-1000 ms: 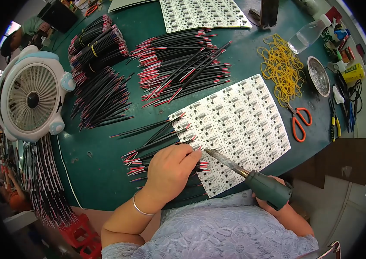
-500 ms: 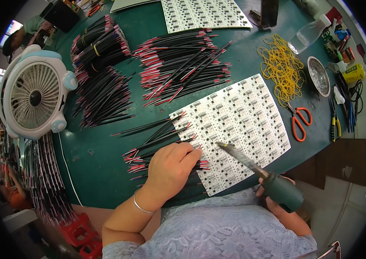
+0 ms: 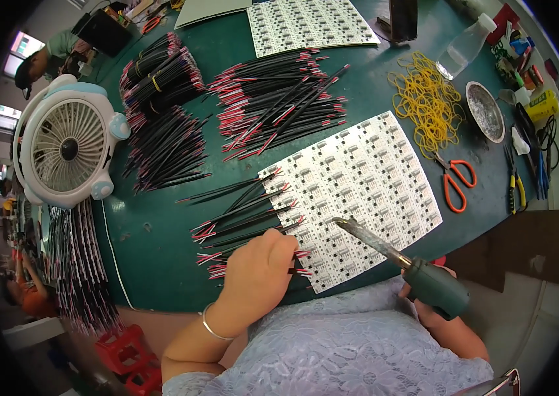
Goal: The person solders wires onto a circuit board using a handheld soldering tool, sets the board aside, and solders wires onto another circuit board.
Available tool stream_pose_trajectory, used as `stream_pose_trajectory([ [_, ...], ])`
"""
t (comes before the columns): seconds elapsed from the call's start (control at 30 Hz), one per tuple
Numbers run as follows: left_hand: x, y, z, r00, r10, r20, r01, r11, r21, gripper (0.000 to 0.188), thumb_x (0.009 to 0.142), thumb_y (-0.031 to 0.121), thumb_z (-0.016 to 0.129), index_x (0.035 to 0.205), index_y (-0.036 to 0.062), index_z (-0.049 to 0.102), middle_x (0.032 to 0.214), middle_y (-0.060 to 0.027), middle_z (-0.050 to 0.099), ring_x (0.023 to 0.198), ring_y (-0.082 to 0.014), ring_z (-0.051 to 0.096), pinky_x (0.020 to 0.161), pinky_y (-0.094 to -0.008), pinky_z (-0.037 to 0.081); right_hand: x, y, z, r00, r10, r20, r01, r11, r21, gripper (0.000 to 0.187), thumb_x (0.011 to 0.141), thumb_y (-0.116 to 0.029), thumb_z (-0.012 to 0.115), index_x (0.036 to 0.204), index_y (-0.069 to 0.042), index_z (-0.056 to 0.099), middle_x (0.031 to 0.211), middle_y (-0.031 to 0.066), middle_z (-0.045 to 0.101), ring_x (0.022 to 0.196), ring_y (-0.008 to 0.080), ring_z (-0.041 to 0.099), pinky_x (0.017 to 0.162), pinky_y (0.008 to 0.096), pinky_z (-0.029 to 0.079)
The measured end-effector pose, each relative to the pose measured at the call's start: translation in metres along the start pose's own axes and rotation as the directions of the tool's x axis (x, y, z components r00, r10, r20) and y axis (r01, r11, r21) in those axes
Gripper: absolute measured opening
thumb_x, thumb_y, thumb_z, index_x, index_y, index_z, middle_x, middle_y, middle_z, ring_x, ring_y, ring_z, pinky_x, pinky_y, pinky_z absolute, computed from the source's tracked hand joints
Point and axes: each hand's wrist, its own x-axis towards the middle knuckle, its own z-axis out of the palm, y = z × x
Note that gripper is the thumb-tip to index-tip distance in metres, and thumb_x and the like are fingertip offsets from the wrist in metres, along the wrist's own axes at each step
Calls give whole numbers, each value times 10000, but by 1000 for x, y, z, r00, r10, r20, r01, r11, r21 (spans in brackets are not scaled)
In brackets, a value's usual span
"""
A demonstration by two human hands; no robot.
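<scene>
Two hands working: left hand [image 3: 259, 270] is pinching a red-tipped wire [image 3: 296, 270] at the circuit panel [image 3: 365, 178]; right hand [image 3: 434, 310], fist closed, is drawing the soldering iron [image 3: 385, 245] back toward lower right.

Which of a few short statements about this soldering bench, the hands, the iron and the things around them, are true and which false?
1. The right hand holds a soldering iron whose tip hangs over the white circuit panel. True.
2. The left hand rests on a pair of scissors. False: it lies on red and black wires at the panel's near left edge; the orange scissors lie to the right, untouched.
3. A white desk fan stands at the left of the green table. True.
4. The yellow rubber bands are piled on the fan. False: they lie on the table beyond the panel, beside a metal dish.
</scene>
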Motion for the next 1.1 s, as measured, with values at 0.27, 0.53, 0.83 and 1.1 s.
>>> stream_pose_trajectory([
  [0.27, 4, -3, 18, 987, 72, -147, -88, 991, -102, 356, 571, -88, 647, 894, 54, 597, 831, -89, 526, 682, -264, 567, 562, -339, 472, 2, -5, -2, 976, -172, 136, 197, 958, -208, 326, 843, -243, 580, 1042, 14, 562, 759, 81, 626, 671, 170, 614, 662, 304, 488],
  [0.53, -2, -7, 11, 993, 103, -59, -104, 995, -8, 333, 556, -53, 675, 867, 46, 606, 793, -79, 535, 657, -255, 567, 547, -329, 468, -4, 6, 3, 991, -109, 71, 118, 984, -132, 381, 833, -251, 614, 1083, 29, 544, 809, 77, 631, 668, 149, 613, 645, 292, 492],
  [0.83, -1, -5, 19, 973, 176, -148, -163, 982, 99, 406, 544, -14, 686, 941, 70, 664, 798, -40, 564, 614, -207, 570, 509, -305, 451, 10, -8, 11, 993, 41, 112, -43, 999, 20, 348, 825, -177, 595, 1102, 31, 566, 967, 110, 641, 810, 208, 645, 734, 302, 518],
  [1.1, 0, -4, 14, 973, 185, -138, -168, 977, 130, 287, 609, 14, 641, 886, 85, 648, 802, -45, 578, 587, -214, 548, 507, -322, 446, 7, -11, 13, 993, -73, 95, 93, 968, -234, 251, 779, -33, 607, 1025, 9, 633, 979, 116, 657, 875, 244, 655, 762, 298, 521],
])
